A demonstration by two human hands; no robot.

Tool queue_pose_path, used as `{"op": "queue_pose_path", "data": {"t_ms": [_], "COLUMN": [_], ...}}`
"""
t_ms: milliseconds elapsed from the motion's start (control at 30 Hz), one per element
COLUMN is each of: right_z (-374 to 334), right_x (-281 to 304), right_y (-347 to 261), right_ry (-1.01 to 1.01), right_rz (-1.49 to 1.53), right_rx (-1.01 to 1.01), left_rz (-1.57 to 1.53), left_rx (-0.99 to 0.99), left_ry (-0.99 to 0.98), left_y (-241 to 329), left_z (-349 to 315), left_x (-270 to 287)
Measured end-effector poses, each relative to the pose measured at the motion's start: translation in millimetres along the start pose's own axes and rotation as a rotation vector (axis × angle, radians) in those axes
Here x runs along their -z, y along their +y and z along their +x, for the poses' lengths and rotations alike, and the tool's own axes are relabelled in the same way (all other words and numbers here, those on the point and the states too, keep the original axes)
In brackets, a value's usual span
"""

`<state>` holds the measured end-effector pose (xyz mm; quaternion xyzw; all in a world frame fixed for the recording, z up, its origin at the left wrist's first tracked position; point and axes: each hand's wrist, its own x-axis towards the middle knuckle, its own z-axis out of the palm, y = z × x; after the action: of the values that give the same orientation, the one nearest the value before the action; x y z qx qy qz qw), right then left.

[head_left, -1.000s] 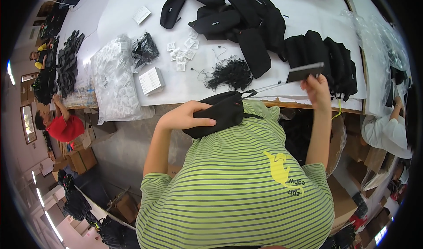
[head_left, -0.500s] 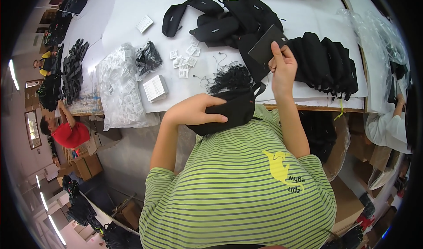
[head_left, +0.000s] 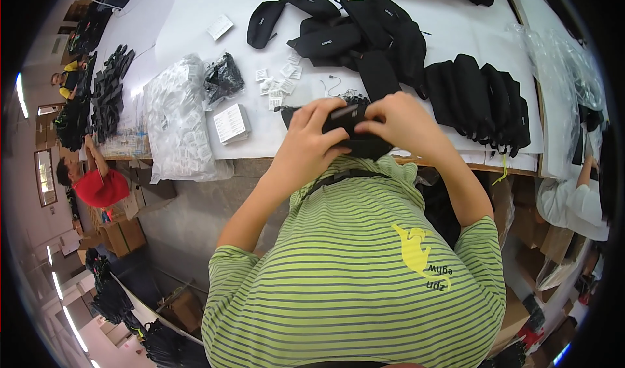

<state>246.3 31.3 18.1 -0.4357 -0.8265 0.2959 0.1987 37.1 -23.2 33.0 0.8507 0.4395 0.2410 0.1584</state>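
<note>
Both my hands meet over a black fabric pouch (head_left: 364,145) at the near edge of the white table (head_left: 456,36). My left hand (head_left: 311,139) grips the pouch from the left. My right hand (head_left: 397,122) closes over its top right. A dark flat card (head_left: 344,112) lies between my fingers at the top of the pouch. A black strap (head_left: 338,178) hangs from the pouch across my green striped shirt.
A heap of black pouches (head_left: 355,32) lies beyond my hands, and a row of folded ones (head_left: 478,101) to the right. Small white tags (head_left: 277,84), a white box (head_left: 232,124) and clear bags (head_left: 176,127) sit left. Other people work at left (head_left: 97,185) and right (head_left: 573,202).
My right hand has come down from the right with the dark card to the pouch. My left hand has shifted right and up on the pouch.
</note>
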Motion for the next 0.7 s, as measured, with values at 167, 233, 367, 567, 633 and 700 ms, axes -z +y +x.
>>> {"op": "queue_pose_path", "data": {"t_ms": [167, 233, 367, 567, 633, 700], "right_z": [-8, -8, -9, -14, -17, -22], "right_x": [-2, 9, 16, 9, 9, 9], "right_y": [-9, -10, -10, -4, -5, -1], "right_ry": [-0.396, -0.432, -0.597, -0.496, -0.454, -0.421], "right_rz": [0.245, 0.298, 0.314, 0.195, 0.262, 0.297], "right_rx": [-0.139, -0.186, -0.276, -0.226, -0.261, -0.286], "left_rz": [-0.163, -0.18, -0.324, -0.198, 0.085, 0.239], "left_rx": [0.034, 0.022, 0.11, 0.668, 0.777, 0.944], "left_ry": [-0.229, -0.187, -0.33, 0.432, 0.512, 0.285], "left_y": [-7, -13, -26, -184, -224, -234], "left_z": [-10, -8, -2, -24, -56, -79], "left_x": [-3, -4, -8, -77, -108, -123]}}
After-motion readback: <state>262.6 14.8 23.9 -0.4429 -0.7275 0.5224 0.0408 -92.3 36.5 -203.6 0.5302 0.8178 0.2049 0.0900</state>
